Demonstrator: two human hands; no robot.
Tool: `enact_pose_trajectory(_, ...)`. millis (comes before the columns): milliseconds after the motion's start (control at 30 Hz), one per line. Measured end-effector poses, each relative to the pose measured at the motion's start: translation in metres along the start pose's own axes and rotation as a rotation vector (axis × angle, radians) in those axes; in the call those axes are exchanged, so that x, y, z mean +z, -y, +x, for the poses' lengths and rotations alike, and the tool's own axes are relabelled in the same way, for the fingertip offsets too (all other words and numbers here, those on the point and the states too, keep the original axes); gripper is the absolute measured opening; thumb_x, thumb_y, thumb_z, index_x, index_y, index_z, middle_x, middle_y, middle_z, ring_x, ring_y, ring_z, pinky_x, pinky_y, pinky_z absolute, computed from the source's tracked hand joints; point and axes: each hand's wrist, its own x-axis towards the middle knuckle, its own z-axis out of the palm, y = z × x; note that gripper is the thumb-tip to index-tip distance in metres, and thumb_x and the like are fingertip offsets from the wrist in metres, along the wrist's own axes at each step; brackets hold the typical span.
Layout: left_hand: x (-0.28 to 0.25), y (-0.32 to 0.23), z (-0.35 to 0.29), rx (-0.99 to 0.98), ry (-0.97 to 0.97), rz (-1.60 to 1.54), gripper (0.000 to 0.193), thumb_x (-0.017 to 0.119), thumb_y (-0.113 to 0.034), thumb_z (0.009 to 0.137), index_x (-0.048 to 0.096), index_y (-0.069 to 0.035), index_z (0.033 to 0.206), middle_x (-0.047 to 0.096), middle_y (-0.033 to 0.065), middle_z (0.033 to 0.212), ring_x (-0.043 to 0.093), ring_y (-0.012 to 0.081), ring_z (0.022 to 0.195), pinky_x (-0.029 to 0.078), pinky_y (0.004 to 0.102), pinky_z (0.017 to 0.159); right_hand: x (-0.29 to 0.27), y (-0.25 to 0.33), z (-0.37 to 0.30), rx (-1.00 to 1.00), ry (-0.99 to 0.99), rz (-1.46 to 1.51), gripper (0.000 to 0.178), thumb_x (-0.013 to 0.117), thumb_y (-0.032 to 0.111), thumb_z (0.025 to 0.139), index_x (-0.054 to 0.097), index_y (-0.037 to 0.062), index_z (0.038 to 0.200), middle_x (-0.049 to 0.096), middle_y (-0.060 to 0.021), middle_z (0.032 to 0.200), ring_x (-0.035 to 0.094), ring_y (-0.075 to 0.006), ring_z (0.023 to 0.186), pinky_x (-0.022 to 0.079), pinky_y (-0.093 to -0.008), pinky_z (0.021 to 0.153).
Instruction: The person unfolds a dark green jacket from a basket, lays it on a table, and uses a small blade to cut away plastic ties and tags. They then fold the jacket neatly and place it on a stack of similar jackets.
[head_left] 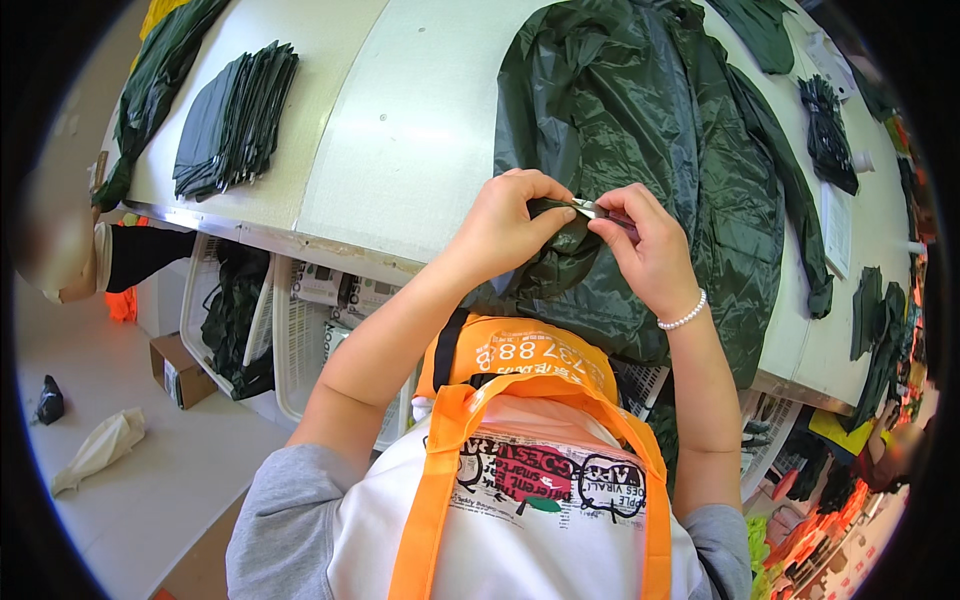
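A dark green, shiny rain jacket [640, 110] lies spread on the white table, its near part hanging over the front edge toward me. My left hand [512, 222] pinches a bit of the green fabric [568, 232] between thumb and fingers. Close against it, my right hand [645, 245] is closed around small thread snips [588, 208] with bright metal blades and a dark handle. The blade tips meet the fabric at my left fingertips. Whether a thread lies between the blades is too small to tell.
A stack of folded dark green pieces [235, 120] lies on the white table [390, 130] to the left. Dark bundles [828, 130] and cut pieces [868, 312] are at the right. White plastic baskets [290, 345] stand under the table edge. Another person's arm [145, 258] shows at far left.
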Motion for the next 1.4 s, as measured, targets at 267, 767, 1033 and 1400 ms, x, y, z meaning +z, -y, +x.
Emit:
enact_pose_trajectory(267, -0.007, 0.002, -0.001, -0.067, 0.04, -0.061, 0.019, 0.069, -0.012, 0.078, 0.068, 0.002, 0.09, 0.067, 0.0089, 0.078, 0.058, 0.0125, 0.069, 0.047, 0.0267, 0.066, -0.001, -0.002, 0.003, -0.057, 0.048, -0.048, 0.016, 0.066, 0.013, 0.084, 0.057, 0.0044, 0.094, 0.058, -0.0083, 0.086, 0.063, -0.0201, 0.072, 0.049, -0.0287, 0.061)
enact_pose_trajectory(767, -0.004, -0.022, 0.015, -0.146, -0.123, -1.085, 0.024, 0.068, -0.006, 0.082, 0.059, 0.0, 0.104, 0.064, 0.0054, 0.095, 0.06, 0.0088, 0.08, 0.049, 0.0218, 0.072, 0.042, -0.03, 0.037, 0.079, -0.159, 0.453, 0.019, 0.07, -0.001, 0.073, 0.052, 0.0048, 0.072, 0.04, 0.0062, 0.067, 0.033, -0.0042, 0.06, 0.029, -0.0207, 0.053)
enact_pose_trajectory(1033, 0.02, -0.009, -0.014, 0.027, -0.145, 0.168, 0.029, 0.074, -0.012, 0.075, 0.057, 0.003, 0.093, 0.06, 0.0131, 0.074, 0.059, 0.0142, 0.074, 0.047, 0.0325, 0.065, 0.038, -0.031, 0.051, 0.061, -0.551, 0.49, 0.007, 0.056, -0.007, 0.081, 0.057, -0.0001, 0.081, 0.056, 0.002, 0.077, 0.048, -0.0051, 0.072, 0.04, -0.0197, 0.066)
enact_pose_trajectory(1400, -0.021, -0.018, 0.029, -0.228, -0.362, -0.808, 0.013, 0.052, -0.004, 0.083, 0.06, 0.001, 0.074, 0.059, 0.001, 0.067, 0.048, 0.0083, 0.055, 0.036, 0.0246, 0.048, -0.011, 0.013, 0.02, 0.188, 0.442, 0.942, 0.041, 0.075, 0.021, 0.078, 0.06, 0.001, 0.111, 0.061, 0.003, 0.08, 0.05, 0.0003, 0.061, 0.038, -0.0151, 0.043)
